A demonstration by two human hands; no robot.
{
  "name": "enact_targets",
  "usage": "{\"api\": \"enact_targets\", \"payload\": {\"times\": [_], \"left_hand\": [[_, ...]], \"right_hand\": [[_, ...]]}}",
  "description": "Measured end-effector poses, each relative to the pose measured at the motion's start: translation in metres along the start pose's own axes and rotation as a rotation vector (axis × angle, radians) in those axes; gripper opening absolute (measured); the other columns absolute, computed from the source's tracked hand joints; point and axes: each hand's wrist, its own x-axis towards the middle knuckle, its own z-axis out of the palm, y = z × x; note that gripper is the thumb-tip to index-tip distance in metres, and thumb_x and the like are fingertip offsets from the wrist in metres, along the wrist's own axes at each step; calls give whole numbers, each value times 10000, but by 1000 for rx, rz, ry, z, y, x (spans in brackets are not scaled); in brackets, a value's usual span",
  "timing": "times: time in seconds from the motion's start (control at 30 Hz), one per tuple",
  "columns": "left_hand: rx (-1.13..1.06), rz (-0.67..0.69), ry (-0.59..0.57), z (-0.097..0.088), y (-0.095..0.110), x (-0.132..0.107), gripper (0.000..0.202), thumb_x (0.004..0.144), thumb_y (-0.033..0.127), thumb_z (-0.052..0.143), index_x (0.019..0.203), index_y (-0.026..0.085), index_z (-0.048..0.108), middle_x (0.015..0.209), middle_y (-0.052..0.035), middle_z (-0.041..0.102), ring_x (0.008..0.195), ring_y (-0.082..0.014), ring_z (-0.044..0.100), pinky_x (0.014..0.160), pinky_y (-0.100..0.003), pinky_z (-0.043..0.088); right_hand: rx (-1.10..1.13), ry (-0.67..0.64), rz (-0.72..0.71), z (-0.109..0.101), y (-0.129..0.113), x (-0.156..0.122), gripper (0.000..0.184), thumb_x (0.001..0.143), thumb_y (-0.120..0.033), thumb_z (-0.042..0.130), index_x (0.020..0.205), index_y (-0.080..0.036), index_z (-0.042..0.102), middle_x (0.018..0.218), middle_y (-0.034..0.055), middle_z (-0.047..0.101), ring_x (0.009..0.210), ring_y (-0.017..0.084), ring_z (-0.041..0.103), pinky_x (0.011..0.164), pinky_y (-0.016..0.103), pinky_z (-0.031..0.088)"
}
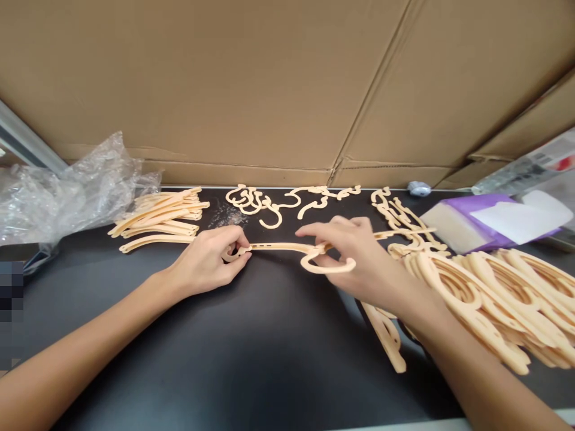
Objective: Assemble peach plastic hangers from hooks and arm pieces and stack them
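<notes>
A cream plastic clothes hanger (pixel 283 246) spans the space between my hands, just above the black table (pixel 251 353). Its hook (pixel 330 270) points toward me. My left hand (pixel 213 258) pinches the hanger's left end between thumb and fingertips; a small curved cream piece (pixel 231 255) shows at those fingers, partly hidden. Around the hanger's middle, beside the hook, my right hand (pixel 359 254) is closed with the index finger stretched out. Part of the hanger is hidden behind that hand, and its other end sticks out to the right.
Loose hanger arms (pixel 162 209) lie back left, beside crumpled clear plastic (pixel 81 185). Loose hooks (pixel 251 200) lie at the back, with more parts (pixel 395 215) right of them. Several hangers (pixel 485 299) are stacked at right, near a purple package (pixel 485 209). Cardboard (pixel 224 90) stands behind.
</notes>
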Motion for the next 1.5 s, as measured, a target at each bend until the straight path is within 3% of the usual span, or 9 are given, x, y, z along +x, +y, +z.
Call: {"api": "enact_targets", "payload": {"times": [0.13,0.27,0.37,0.53,0.7,1.17,1.3,1.5], "left_hand": [[10,-37,-21,0,0,1,102,891,291,611,844,200,610,650,46,560,565,-110,532,551,-227,415],[-3,-26,-23,-2,4,3,98,882,289,606,859,195,625,644,47,550,552,-105,513,547,-224,420],[-36,21,-13,-4,5,3,80,876,219,559,862,188,632,679,33,594,570,-101,536,563,-213,446],[-43,30,-34,-5,3,2,103,893,205,554,909,177,653,740,15,657,625,-108,586,607,-216,482],[-44,-12,-106,-7,1,5,194,942,299,572,1032,181,697,927,-27,725,754,-136,649,689,-248,513],[-323,-286,-287,-18,7,14,196,855,388,678,895,234,792,864,0,789,790,-170,713,730,-264,550],[-309,-279,-322,-20,8,15,227,870,390,663,969,231,791,905,-5,791,777,-166,708,703,-257,549],[-238,-145,-367,-21,7,15,273,931,390,604,1061,260,806,1031,-19,785,889,-175,712,765,-261,541]], "right_hand": [[6,-117,-107,3,-5,-3,448,884,-32,432,1211,-226,668,953,58,735,909,229,601,876,397,386],[25,-56,-79,5,-6,-3,220,957,-219,566,1134,-224,696,989,57,749,919,239,632,862,385,421],[59,-32,-39,4,-6,-1,192,1003,-295,552,1036,-225,727,941,47,762,854,226,652,796,362,440],[115,0,-61,3,-2,3,196,1000,-233,557,993,-183,746,959,55,779,878,216,668,802,346,461],[100,23,-89,0,3,3,186,983,-171,570,980,-189,755,983,39,794,881,211,670,810,347,446],[122,-38,-120,-11,4,1,189,972,-144,581,925,-212,751,894,2,774,817,174,639,809,348,382],[117,-52,-149,-13,5,1,197,978,-138,568,935,-205,747,860,1,751,808,167,630,807,348,370],[105,-62,-161,-15,2,0,193,972,-120,562,987,-173,747,883,30,745,838,180,634,821,358,363]]}}
